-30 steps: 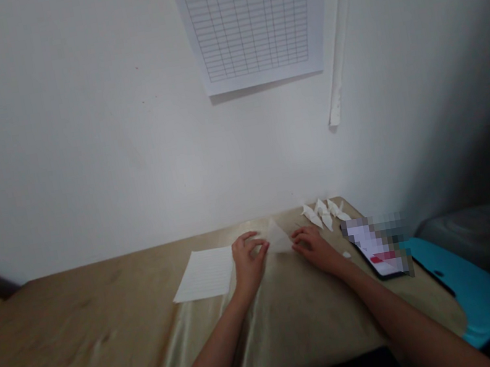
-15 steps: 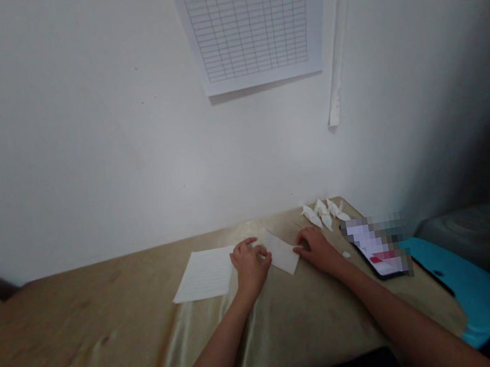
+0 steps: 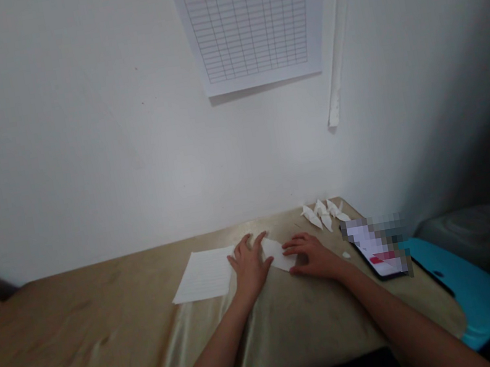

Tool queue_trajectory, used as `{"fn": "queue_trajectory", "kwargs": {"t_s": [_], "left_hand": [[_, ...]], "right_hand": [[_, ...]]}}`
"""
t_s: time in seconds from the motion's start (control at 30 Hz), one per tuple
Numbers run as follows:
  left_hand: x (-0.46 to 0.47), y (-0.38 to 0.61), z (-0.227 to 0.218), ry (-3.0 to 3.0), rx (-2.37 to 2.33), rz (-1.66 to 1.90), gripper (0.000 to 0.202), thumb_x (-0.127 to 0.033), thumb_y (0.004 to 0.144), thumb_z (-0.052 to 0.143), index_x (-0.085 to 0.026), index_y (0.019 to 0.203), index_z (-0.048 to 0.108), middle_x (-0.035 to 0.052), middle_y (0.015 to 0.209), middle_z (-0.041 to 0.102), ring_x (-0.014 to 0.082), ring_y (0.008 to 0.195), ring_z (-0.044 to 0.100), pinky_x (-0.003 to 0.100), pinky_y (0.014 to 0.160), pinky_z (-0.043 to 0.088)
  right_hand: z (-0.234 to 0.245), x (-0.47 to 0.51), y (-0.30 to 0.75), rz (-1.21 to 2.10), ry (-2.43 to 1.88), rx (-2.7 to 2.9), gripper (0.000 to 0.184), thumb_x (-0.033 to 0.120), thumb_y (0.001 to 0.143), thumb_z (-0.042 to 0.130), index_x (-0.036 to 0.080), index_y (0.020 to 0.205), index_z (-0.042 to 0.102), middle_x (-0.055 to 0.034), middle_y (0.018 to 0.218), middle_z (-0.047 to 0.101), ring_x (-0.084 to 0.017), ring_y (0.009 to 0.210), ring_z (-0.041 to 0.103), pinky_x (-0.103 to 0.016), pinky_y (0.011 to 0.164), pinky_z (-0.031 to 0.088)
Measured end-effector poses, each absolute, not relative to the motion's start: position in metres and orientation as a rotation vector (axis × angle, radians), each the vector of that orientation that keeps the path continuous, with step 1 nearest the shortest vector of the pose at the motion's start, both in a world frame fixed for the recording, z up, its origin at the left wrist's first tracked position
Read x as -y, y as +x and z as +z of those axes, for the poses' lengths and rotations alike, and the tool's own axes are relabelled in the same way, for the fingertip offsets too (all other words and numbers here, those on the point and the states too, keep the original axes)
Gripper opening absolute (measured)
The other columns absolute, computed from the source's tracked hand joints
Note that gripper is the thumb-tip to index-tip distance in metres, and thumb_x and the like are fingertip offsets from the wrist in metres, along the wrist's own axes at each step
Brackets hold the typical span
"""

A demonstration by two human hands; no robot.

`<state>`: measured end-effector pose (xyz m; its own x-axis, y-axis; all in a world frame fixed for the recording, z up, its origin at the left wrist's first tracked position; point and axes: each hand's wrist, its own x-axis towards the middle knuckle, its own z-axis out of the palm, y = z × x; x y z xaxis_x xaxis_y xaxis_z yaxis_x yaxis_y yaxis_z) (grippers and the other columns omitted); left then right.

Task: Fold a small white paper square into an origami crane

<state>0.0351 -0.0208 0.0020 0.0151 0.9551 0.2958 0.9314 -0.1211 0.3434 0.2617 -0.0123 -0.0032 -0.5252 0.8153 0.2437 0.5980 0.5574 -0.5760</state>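
Observation:
A small white folded paper (image 3: 276,253) lies flat on the tan satin-covered table (image 3: 110,331). My left hand (image 3: 248,265) rests on its left edge with the fingers stretched out. Pressing down on the paper's right side is my right hand (image 3: 311,255), fingers flat and extended. Neither hand grips anything. A lined white sheet (image 3: 204,274) lies just left of my left hand.
Several small folded white paper pieces (image 3: 324,214) sit at the table's far right corner. A phone (image 3: 376,249) lies right of my right hand, a small paper scrap (image 3: 346,255) beside it. A blue stool (image 3: 467,290) stands beyond the table's right edge. A printed grid sheet (image 3: 249,23) hangs on the wall.
The paper stood raised between pinching fingers, then was laid down. Both hands have opened and now press it flat on the table; the right hand slid left over it.

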Motion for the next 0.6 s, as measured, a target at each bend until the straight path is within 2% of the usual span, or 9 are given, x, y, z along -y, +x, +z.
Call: {"fn": "queue_trajectory", "kwargs": {"t_s": [0.1, 0.17, 0.3, 0.53, 0.6], "left_hand": [[0.02, 0.033, 0.005, 2.227, -2.014, 0.583, 0.037, -0.037, 0.085, 0.07, -0.046, 0.12, 0.067, 0.0003, 0.159, 0.036, 0.0385, 0.143, 0.03, 0.079, 0.107, 0.02], [0.02, 0.031, 0.006, 2.232, -1.97, 0.5, 0.026, -0.04, 0.088, 0.066, -0.046, 0.113, 0.071, -0.0041, 0.157, 0.041, 0.0386, 0.145, 0.027, 0.082, 0.106, 0.015], [0.017, 0.027, 0.009, 2.221, -1.891, 0.417, 0.028, -0.042, 0.095, 0.055, -0.045, 0.121, 0.067, -0.0047, 0.148, 0.054, 0.035, 0.146, 0.029, 0.082, 0.108, 0.011], [0.015, 0.024, 0.009, 2.234, -1.867, 0.379, 0.031, -0.045, 0.094, 0.056, -0.047, 0.124, 0.065, -0.0056, 0.15, 0.052, 0.0363, 0.144, 0.031, 0.08, 0.108, 0.014], [0.015, 0.023, 0.008, 2.246, -1.858, 0.369, 0.032, -0.043, 0.094, 0.056, -0.048, 0.124, 0.064, -0.0055, 0.151, 0.051, 0.0365, 0.145, 0.029, 0.081, 0.108, 0.013]], "right_hand": [[-0.004, 0.011, 0.262, 0.601, -1.136, 2.325, 0.054, 0.05, 0.072, 0.08, 0.03, 0.121, 0.07, -0.0049, 0.137, 0.062, -0.031, 0.132, 0.042, -0.05, 0.114, 0.029], [-0.005, 0.01, 0.262, 0.598, -1.141, 2.323, 0.059, 0.053, 0.068, 0.082, 0.029, 0.121, 0.07, -0.0055, 0.137, 0.062, -0.032, 0.132, 0.043, -0.05, 0.113, 0.03], [-0.006, 0.01, 0.261, 0.581, -1.125, 2.307, 0.053, 0.049, 0.07, 0.082, 0.028, 0.118, 0.072, -0.006, 0.136, 0.063, -0.03, 0.131, 0.044, -0.049, 0.113, 0.032], [-0.007, 0.01, 0.261, 0.558, -1.057, 2.221, 0.019, 0.037, 0.086, 0.07, 0.026, 0.099, 0.077, -0.0052, 0.122, 0.071, -0.024, 0.125, 0.053, -0.044, 0.11, 0.038], [-0.007, 0.008, 0.261, 0.554, -1.05, 2.224, 0.015, 0.033, 0.089, 0.066, 0.026, 0.095, 0.077, -0.0043, 0.118, 0.073, -0.023, 0.118, 0.058, -0.042, 0.107, 0.041]]}}
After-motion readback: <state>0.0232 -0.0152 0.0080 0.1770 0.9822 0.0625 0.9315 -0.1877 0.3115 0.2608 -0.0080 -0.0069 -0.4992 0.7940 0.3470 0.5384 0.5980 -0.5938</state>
